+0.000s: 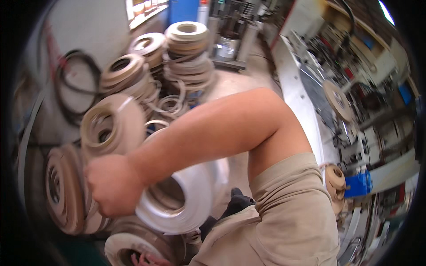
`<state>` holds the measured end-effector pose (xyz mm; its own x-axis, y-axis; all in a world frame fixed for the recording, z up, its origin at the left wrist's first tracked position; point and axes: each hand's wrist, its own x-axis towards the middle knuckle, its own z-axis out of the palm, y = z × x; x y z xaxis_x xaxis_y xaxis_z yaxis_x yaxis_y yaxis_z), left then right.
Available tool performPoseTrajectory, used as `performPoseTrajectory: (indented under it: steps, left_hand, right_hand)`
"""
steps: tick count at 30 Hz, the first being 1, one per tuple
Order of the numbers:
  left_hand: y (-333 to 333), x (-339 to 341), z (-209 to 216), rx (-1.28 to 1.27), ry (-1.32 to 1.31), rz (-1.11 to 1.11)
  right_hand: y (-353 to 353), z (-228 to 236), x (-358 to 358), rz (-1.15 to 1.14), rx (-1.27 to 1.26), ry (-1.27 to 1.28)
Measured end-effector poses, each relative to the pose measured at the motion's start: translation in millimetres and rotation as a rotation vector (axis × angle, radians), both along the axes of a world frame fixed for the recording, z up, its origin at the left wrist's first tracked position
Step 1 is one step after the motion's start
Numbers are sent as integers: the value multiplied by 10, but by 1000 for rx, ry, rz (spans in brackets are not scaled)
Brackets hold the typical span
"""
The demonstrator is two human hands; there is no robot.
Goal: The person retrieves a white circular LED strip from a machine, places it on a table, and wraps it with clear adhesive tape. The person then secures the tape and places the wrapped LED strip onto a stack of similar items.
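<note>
My right arm reaches across to the left, and my right hand [114, 186] is closed, knuckles outward. Its curled fingertips are hidden, so what they grip cannot be made out. Just left of it, brown rolls of edge banding [66, 190] stand on edge. Above it leans a wide beige roll [128, 124]. Under my right wrist lies a glossy white roll [195, 204] with an open core. At the bottom edge, the fingers of my left hand [150, 260] hook into the core of a pale-rimmed roll [116, 244]; the rest of that hand is out of frame.
Stacks of banding rolls [188, 66] rise behind, with loose loops [171, 106] between them. A black hose [66, 102] hangs coiled by the left wall. Along the right runs a long machine [364, 97] carrying a brown reel [337, 101]. Another metal machine [228, 44] stands at the back.
</note>
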<state>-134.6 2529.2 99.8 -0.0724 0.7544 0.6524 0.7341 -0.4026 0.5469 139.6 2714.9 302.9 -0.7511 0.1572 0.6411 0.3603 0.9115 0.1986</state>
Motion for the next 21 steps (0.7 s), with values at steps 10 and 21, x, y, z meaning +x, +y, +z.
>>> performPoseTrajectory:
  steps: [10, 21]
  left_hand:
    - [-513, 2468, 202, 51, -77, -647]
    - [-492, 5450, 673, -547, -22, -1291]
  right_hand:
    - [-2876, -417, 3159, -615, -245, 43]
    - [-4431, -741, 4835, -1018, -280, 346]
